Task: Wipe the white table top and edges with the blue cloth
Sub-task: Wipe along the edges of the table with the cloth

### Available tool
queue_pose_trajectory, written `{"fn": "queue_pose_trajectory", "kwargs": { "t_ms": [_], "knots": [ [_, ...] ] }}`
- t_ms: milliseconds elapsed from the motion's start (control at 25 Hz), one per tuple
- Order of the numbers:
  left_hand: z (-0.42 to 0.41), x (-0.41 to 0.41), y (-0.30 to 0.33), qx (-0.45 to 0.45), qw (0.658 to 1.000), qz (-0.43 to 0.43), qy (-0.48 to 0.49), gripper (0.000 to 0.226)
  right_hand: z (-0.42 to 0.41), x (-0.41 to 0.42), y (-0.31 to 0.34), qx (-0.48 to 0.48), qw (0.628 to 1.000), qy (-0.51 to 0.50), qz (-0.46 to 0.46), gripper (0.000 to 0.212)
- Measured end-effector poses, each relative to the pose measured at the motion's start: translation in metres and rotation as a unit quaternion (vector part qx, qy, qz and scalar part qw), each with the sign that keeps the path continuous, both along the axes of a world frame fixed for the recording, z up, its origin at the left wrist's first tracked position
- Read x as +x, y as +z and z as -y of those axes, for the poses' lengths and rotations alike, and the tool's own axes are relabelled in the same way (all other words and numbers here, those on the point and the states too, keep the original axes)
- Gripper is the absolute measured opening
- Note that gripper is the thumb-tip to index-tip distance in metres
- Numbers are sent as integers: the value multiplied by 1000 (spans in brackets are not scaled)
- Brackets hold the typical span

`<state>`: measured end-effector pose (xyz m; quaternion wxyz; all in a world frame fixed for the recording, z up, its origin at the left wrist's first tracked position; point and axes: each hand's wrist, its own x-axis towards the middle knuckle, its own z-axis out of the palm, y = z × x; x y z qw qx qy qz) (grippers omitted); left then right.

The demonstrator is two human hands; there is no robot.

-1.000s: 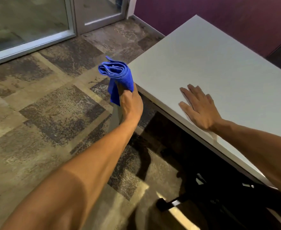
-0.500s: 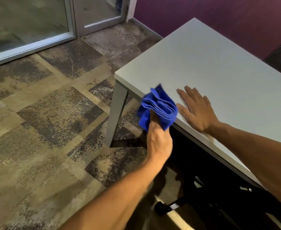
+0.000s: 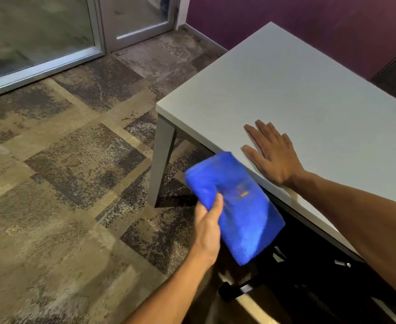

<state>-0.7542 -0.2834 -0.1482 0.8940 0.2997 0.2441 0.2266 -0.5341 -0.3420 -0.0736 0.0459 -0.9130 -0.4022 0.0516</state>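
**Blue cloth held against the table's near edge**

The blue cloth (image 3: 238, 206) is pinched at its left side by the left hand (image 3: 207, 226): the thumb (image 3: 217, 204) lies on top of the fabric and the other fingers are hidden beneath it, so the grip reads as closed on the cloth, though how firmly cannot be told. The cloth is folded into a thick oblong pad. It is blurred, which suggests it is in motion. Its upper end meets the near edge of the white table (image 3: 309, 94), just beside the thumb of the right hand (image 3: 273, 154); the rest hangs below the top, in front of the dark space under the table. Holding it by one side probably leaves a broad flat face free to press on the edge strip.

The right hand lies flat on the top near that edge, fingers spread and holding nothing, most likely to brace the person while leaning over.

The table top looks bare otherwise. Its grey leg (image 3: 160, 160) stands at the near left corner on patterned carpet (image 3: 64, 171). A dark chair base (image 3: 243, 288) sits below. Beyond are a glass door (image 3: 38, 33) and a purple wall (image 3: 309, 17).

Judging by this placement, the edge is being wiped now; how much of the top is done cannot be told
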Motion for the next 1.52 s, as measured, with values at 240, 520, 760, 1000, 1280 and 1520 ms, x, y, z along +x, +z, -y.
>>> {"fn": "queue_pose_trajectory", "kwargs": {
  "t_ms": [240,520,760,1000,1280,1520],
  "knots": [
    [-56,-28,-1,-30,999,-3,40,37,-1,-3,4,-8,1000,-2,-5,81],
    [-117,-31,4,78,994,-12,69,53,-6,-8,10,-43,999,-1,0,82],
    [-187,-30,11,300,925,-221,74,36,-7,-10,10,-51,999,-4,11,83],
    [-223,-19,35,395,838,-364,98,56,-5,-7,6,-42,999,0,13,72],
    [-195,36,70,452,793,-369,173,66,-3,-3,3,-34,999,-1,12,75],
    [-152,66,80,382,835,-349,186,51,-3,-2,2,-36,999,-3,12,78]
  ]
}}
